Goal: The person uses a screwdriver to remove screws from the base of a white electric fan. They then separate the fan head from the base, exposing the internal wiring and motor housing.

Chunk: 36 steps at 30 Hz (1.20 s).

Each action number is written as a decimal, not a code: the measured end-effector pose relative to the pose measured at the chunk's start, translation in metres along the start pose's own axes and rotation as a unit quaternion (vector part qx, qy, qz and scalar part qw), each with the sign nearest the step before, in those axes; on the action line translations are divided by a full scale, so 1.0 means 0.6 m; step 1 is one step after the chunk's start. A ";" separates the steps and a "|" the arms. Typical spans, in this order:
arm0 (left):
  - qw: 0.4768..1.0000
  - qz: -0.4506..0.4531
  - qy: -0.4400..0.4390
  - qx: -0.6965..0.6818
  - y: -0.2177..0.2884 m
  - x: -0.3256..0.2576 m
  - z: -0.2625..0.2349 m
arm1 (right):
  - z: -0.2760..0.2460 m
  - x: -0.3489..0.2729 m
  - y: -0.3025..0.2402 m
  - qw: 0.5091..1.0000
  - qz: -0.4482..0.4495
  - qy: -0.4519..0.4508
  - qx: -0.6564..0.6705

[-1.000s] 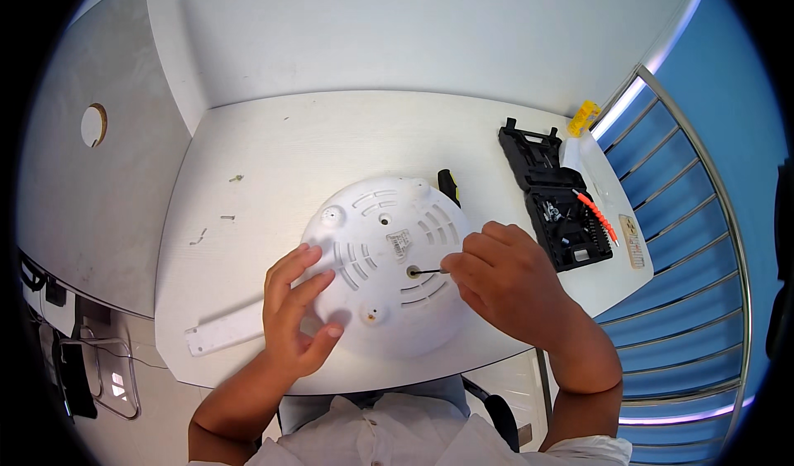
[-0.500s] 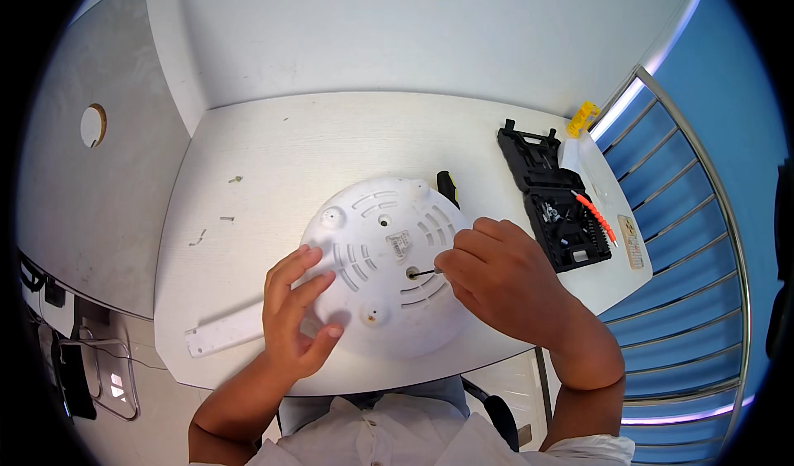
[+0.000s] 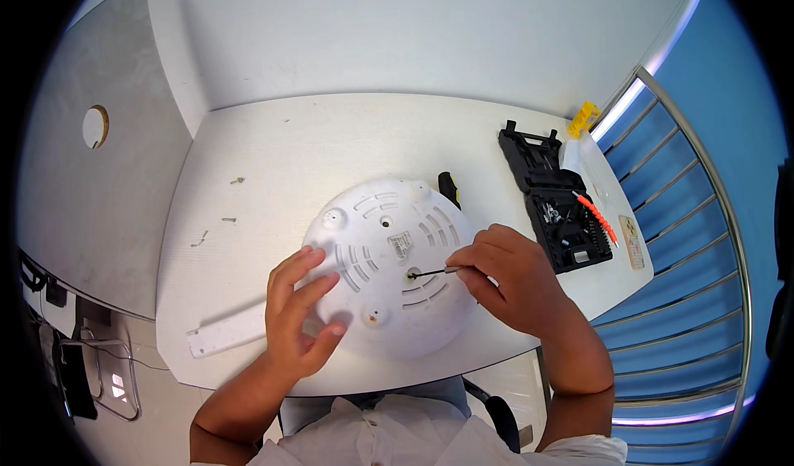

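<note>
A round white plastic appliance (image 3: 389, 301) lies upside down on the table, its vent slots, small feet and a label facing up. Its long white handle (image 3: 227, 334) juts out to the left. My left hand (image 3: 298, 309) rests along its left side, fingers spread, holding nothing. Pinched in the fingers of my right hand (image 3: 513, 276) is a slim screwdriver (image 3: 430, 273), its thin dark shaft running left. The tip reaches into a recessed screw hole (image 3: 412, 276) near the appliance's middle. Whether it touches a screw inside cannot be made out.
Several small screws (image 3: 229, 219) lie on the table's left part. A black and yellow tool handle (image 3: 448, 189) sits behind the appliance. At right are an opened black tool case (image 3: 571, 226), an orange flexible shaft (image 3: 594, 215) and a yellow holder (image 3: 584, 117). Metal railing (image 3: 695, 185) borders the right.
My right hand has drawn slightly back to the right, its fingers loosened, showing more of the screwdriver. The tip stays in the same hole. My left hand and the appliance have barely moved.
</note>
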<state>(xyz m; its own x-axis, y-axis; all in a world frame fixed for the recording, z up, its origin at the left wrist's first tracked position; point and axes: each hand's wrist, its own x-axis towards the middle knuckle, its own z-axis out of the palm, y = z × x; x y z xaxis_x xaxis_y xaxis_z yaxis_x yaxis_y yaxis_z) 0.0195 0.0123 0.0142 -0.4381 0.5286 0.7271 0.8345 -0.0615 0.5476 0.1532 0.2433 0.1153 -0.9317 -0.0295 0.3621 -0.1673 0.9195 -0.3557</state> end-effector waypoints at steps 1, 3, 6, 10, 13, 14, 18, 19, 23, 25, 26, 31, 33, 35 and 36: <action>1.000 0.002 -0.004 0.005 0.002 0.003 0.000 | 0.003 -0.003 0.002 1.000 0.005 0.007 0.011; 1.000 -0.008 -0.015 0.009 0.005 0.009 0.000 | 0.009 -0.005 0.003 0.999 0.014 0.021 0.034; 0.998 -0.023 -0.030 0.041 0.023 0.029 -0.002 | 0.018 -0.004 0.003 0.998 0.020 0.026 0.061; 0.992 -0.032 -0.078 0.098 0.059 0.067 0.000 | 0.022 -0.006 -0.001 0.995 0.027 0.049 0.085; 0.987 -0.026 -0.109 0.118 0.075 0.094 0.000 | 0.019 -0.008 -0.009 0.993 0.023 0.073 0.092; 0.984 -0.022 -0.127 0.126 0.078 0.101 0.002 | 0.017 -0.009 -0.010 0.993 0.021 0.081 0.085; 0.973 0.014 -0.194 0.127 0.074 0.129 0.017 | -0.011 -0.031 0.006 0.988 0.064 0.123 0.068; 0.970 0.029 -0.208 0.120 0.070 0.134 0.020 | -0.021 -0.039 0.012 0.982 0.100 0.145 0.062; 0.960 0.079 -0.237 0.129 0.069 0.153 0.028 | -0.049 -0.103 0.124 0.927 0.247 0.276 -0.061; 0.956 0.106 -0.241 0.127 0.071 0.162 0.031 | -0.064 -0.148 0.199 0.887 0.338 0.285 -0.135; 0.954 0.119 -0.247 0.123 0.066 0.164 0.032 | -0.065 -0.167 0.226 0.870 0.378 0.272 -0.160; 0.955 0.146 -0.233 0.110 0.047 0.156 0.029 | -0.029 -0.223 0.345 0.864 0.371 0.228 -0.254; 0.960 0.110 -0.230 0.117 0.049 0.153 0.025 | -0.015 -0.222 0.344 0.855 0.359 0.175 -0.332; 0.979 0.053 -0.156 0.118 0.038 0.150 -0.006 | -0.008 -0.223 0.337 0.858 0.331 0.225 -0.323; 0.987 0.013 -0.102 0.127 0.020 0.144 -0.031 | -0.008 -0.218 0.329 0.866 0.306 0.244 -0.311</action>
<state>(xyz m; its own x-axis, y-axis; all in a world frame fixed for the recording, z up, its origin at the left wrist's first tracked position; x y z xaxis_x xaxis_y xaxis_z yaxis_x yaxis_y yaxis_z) -0.0147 0.0414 0.0915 -0.3615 0.6904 0.6266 0.9125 0.1238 0.3899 0.2432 0.4307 0.0016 -0.5115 0.5682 0.6446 0.6577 0.7416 -0.1318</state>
